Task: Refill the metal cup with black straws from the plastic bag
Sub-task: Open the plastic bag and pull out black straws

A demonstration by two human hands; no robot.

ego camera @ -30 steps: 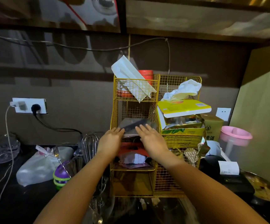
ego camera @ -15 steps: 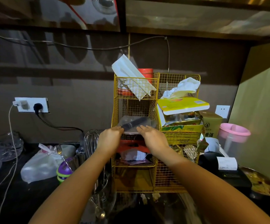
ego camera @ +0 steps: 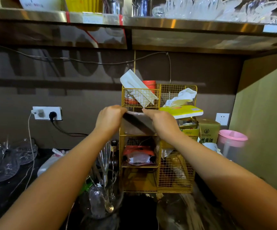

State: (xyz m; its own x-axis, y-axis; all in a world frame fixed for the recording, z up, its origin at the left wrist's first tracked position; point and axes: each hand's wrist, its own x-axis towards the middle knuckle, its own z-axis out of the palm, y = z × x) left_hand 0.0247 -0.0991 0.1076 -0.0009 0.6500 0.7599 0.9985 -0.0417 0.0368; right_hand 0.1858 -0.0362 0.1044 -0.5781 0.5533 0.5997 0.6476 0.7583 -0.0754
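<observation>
While both hands meet at frame center, left hand (ego camera: 109, 119) & right hand (ego camera: 162, 123) each grip the top edge of a clear plastic bag (ego camera: 137, 123) w/ black straws (ego camera: 138, 122), before a yellow wire rack (ego camera: 157, 138).

Two bare forearms rise from the lower corners of the frame and converge toward the centre, each angled inward and upward. The left hand (ego camera: 109, 120) sits just left of centre, back facing the camera, fingers curled over and pinched at its upper right edge, closed on the top left edge of the plastic bag (ego camera: 137, 122). The right hand (ego camera: 163, 124) sits just right of centre, also back to the camera, its fingers reaching up and left to a closed grip on the bag's top right edge. The hands are near each other at matching height, knuckles tilted toward one another, wrists straight.
</observation>
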